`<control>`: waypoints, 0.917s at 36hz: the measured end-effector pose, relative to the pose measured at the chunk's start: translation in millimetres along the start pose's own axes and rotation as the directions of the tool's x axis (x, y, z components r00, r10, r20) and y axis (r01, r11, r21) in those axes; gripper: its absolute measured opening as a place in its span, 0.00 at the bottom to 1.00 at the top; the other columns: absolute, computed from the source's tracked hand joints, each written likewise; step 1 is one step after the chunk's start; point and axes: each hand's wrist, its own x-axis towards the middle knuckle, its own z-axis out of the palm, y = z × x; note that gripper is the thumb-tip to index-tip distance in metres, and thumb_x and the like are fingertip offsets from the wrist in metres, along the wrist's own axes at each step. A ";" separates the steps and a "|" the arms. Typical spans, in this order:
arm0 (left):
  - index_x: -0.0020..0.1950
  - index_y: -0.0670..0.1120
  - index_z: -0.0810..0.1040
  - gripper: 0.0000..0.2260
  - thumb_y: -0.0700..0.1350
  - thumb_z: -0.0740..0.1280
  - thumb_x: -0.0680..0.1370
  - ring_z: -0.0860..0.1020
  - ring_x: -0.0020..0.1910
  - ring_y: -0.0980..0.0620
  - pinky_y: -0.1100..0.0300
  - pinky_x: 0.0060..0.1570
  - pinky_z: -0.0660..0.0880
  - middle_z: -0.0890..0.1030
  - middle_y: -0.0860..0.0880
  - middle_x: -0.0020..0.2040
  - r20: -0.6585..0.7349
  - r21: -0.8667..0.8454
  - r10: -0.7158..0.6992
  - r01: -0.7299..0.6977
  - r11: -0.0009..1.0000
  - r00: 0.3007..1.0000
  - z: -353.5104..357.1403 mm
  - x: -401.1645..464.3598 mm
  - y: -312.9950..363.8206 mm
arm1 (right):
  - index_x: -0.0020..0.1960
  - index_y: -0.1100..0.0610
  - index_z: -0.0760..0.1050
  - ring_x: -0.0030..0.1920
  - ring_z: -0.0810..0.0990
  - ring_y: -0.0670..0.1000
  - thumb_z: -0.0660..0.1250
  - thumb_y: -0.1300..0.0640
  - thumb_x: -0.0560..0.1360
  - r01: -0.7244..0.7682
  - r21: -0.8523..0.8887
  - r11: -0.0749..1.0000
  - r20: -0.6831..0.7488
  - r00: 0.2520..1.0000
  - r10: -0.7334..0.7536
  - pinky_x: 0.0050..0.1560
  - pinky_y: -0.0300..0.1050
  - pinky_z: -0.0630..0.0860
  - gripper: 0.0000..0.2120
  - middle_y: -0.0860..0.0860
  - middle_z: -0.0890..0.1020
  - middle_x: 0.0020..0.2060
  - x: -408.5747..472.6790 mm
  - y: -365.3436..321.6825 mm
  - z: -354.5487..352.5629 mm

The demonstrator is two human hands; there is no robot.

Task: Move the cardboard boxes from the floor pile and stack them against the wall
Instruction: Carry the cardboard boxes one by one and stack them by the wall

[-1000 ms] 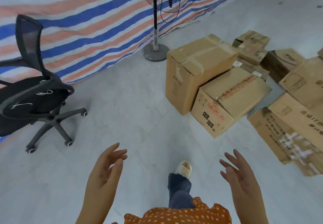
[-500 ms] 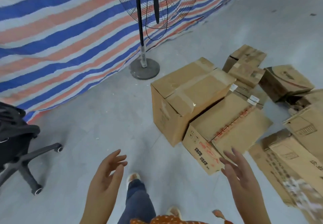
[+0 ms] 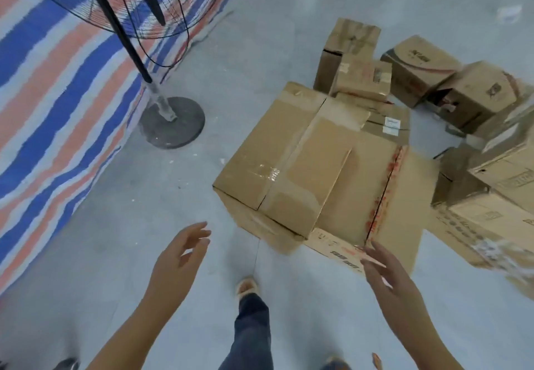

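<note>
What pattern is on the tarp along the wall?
Blue, orange and white stripes on the tarp, clearest in the head view.

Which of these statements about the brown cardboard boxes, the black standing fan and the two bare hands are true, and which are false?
1. Both the left hand and the right hand are open and hold nothing. True.
2. The black standing fan lies tipped over on the floor. False: it stands upright on its round base.
3. The large brown cardboard box nearest the hands stands taller than the low box with red printed tape beside it. True.
4. The left hand grips the large box. False: it hovers over the bare grey floor.
</note>
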 end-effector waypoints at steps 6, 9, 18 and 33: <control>0.54 0.56 0.75 0.08 0.43 0.63 0.80 0.78 0.52 0.55 0.78 0.43 0.67 0.81 0.51 0.52 0.129 0.067 -0.065 0.057 0.996 0.989 2.5 133.8 -35.6 | 0.69 0.45 0.67 0.57 0.76 0.40 0.62 0.56 0.80 -0.154 -0.016 0.988 0.031 0.988 0.154 0.58 0.42 0.76 0.19 0.44 0.76 0.61 66.1 5.3 64.2; 0.61 0.51 0.74 0.10 0.44 0.63 0.80 0.75 0.54 0.54 0.76 0.43 0.67 0.78 0.53 0.52 0.115 0.097 -0.115 0.105 0.990 0.987 19.9 187.5 -56.7 | 0.71 0.48 0.66 0.57 0.76 0.45 0.61 0.55 0.80 -0.236 -0.016 0.972 0.022 0.971 0.236 0.64 0.51 0.73 0.20 0.47 0.75 0.64 96.9 16.3 92.7; 0.71 0.48 0.68 0.21 0.54 0.62 0.80 0.73 0.59 0.51 0.52 0.63 0.70 0.73 0.49 0.62 0.111 -0.015 -0.421 0.425 0.905 0.900 70.4 276.5 -139.8 | 0.78 0.44 0.46 0.72 0.62 0.48 0.58 0.47 0.80 -0.420 0.042 0.906 0.083 0.906 0.416 0.69 0.45 0.62 0.31 0.44 0.61 0.73 167.9 67.6 157.7; 0.70 0.48 0.67 0.22 0.54 0.62 0.79 0.71 0.58 0.56 0.62 0.57 0.66 0.73 0.55 0.57 0.112 -0.278 -0.418 0.432 0.858 0.902 91.8 296.3 -160.6 | 0.76 0.42 0.52 0.62 0.68 0.49 0.53 0.42 0.79 -0.540 0.398 0.742 0.116 0.832 0.543 0.68 0.66 0.65 0.27 0.41 0.66 0.65 178.5 86.1 196.4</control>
